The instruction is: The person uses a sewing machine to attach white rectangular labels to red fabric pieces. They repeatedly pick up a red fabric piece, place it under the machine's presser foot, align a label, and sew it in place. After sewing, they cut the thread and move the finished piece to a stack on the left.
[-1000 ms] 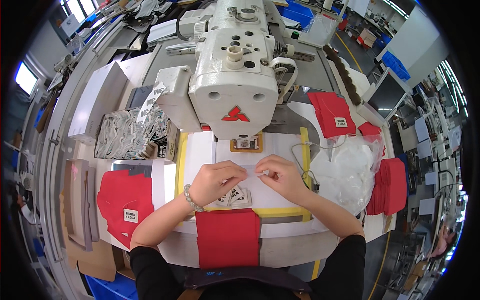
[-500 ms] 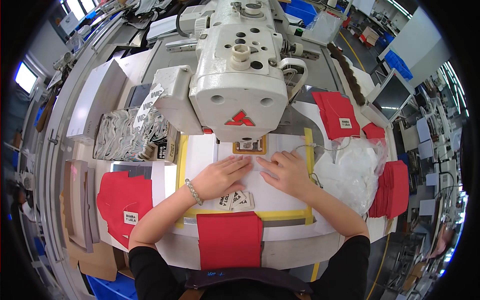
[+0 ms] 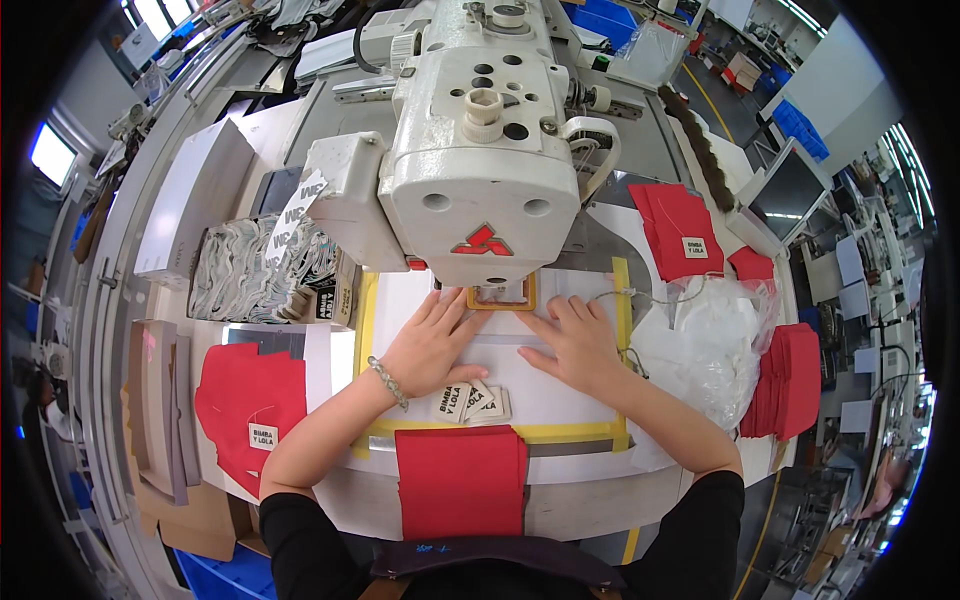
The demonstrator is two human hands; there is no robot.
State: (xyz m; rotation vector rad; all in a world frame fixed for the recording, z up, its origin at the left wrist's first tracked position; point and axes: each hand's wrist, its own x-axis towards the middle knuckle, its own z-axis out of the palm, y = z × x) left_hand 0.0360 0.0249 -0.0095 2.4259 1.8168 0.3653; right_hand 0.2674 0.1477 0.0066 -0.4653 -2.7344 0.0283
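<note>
My left hand lies with spread fingers on the white work surface, its fingertips at the left edge of a small orange frame under the white sewing machine's head. My right hand rests open on the surface, its index fingertip near the frame's lower right. Whether something thin lies under the fingers, I cannot tell. Several small white printed labels lie below my left thumb, and a stack of red fabric pieces lies nearest me, past the yellow tape border.
Red pieces lie at left, upper right and far right. A box of bundled strips, a long white box, a cardboard tray, a plastic bag and a screen surround the machine.
My pinched fingers have spread out flat, and both hands have moved up toward the small frame, the left one reaching its edge.
</note>
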